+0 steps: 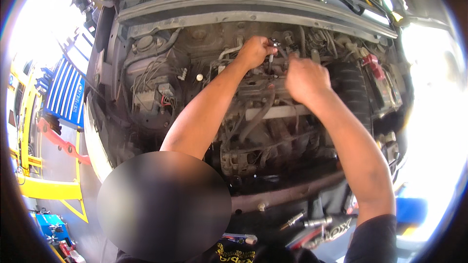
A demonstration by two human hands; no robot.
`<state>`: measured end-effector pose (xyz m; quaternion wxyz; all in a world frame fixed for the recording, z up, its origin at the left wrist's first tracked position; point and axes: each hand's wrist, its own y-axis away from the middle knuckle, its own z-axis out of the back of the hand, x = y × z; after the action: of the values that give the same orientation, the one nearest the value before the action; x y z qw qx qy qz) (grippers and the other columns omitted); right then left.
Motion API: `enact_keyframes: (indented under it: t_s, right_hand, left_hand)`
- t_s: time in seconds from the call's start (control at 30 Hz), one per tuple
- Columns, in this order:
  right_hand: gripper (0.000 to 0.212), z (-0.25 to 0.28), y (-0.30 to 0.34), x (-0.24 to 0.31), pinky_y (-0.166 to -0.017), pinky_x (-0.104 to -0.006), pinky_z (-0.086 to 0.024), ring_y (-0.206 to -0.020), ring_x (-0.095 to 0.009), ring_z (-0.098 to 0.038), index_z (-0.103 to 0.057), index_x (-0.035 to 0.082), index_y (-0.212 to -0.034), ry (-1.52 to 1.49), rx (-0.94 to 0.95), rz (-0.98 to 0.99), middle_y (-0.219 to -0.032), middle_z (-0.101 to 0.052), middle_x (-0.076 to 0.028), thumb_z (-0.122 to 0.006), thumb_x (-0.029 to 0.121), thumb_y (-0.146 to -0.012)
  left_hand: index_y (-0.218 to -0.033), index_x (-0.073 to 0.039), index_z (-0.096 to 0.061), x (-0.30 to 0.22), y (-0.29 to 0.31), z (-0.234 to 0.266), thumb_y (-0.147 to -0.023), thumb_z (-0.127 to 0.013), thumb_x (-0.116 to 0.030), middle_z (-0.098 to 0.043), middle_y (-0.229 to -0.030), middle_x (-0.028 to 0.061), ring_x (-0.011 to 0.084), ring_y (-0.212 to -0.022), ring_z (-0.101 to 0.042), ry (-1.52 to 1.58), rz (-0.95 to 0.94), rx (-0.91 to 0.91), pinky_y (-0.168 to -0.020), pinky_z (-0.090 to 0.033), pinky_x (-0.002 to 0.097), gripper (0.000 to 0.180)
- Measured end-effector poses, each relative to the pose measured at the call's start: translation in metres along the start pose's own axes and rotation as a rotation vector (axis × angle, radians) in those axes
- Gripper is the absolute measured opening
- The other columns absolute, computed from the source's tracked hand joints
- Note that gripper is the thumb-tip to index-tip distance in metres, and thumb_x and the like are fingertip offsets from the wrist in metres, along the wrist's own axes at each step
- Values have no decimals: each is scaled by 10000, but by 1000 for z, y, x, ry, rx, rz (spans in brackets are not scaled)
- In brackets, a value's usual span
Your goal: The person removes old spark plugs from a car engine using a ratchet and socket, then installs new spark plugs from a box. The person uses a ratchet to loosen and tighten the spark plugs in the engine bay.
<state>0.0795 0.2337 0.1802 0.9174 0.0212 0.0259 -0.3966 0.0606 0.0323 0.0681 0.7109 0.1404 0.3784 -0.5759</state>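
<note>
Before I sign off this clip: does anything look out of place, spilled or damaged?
Nothing looks plainly spilled or broken around the engine, where the left hand holds a shiny tool. One oddity: a blurred oval at lower left hides what lies below the left forearm, so that part can't be checked.

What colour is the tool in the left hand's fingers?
Silver, where the tool catches the light; the head view shows it best.

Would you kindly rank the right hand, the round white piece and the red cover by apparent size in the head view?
1. Right hand
2. Red cover
3. Round white piece
</note>
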Motion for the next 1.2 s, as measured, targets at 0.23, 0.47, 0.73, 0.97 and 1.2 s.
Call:
enact_keyframes:
  t_s: [0.23, 0.47, 0.73, 0.97, 1.2]
  right_hand:
    - [437, -20, -40, -61, -909, -477, -530, -1076, -363, -661, -517, 122, -1330, 175, -57, 10, -1139, -678, -185, -517, 88, -894]
    - [351, 2, -34, -29, -905, -472, -529, -1083, -389, -651, -554, 66, -1240, 170, 155, -52, -1151, -671, -225, -558, 151, -900]
    - [291, -11, -11, 20, -786, -466, -571, -951, -349, -712, -594, -10, -1160, 121, -169, -30, -992, -712, -234, -478, 112, -923]
    - [237, -28, -19, 7, -703, -454, -582, -838, -348, -728, -618, 12, -1096, 186, -227, -14, -877, -726, -199, -474, 102, -930]
    - [204, -33, -18, -1, -679, -467, -574, -820, -360, -723, -633, 3, -1033, 205, -307, 98, -834, -715, -214, -492, 77, -905]
  left_hand:
    - [-976, -9, -685, -5, 17, -1, -866, -744, -302, -732, -946, 144, 256, -834, -673, 279, 36, -11, -751, -496, 406, 319]
    - [-975, -6, -678, 6, 3, -16, -815, -767, -261, -703, -897, 180, 315, -862, -677, 180, -17, -43, -771, -500, 420, 314]
    - [-1006, -12, -664, 2, 5, -19, -864, -705, -253, -695, -937, 173, 308, -886, -673, 146, 20, -66, -793, -500, 426, 282]
    - [-1090, -52, -666, 7, -28, -21, -963, -503, -404, -666, -1062, 141, 269, -914, -653, 1152, 208, 223, -833, -499, 405, 408]
    - [-1128, -44, -654, 5, -46, -65, -996, -391, -440, -673, -1022, 155, 267, -887, -629, 566, 297, -85, -829, -475, 418, 493]
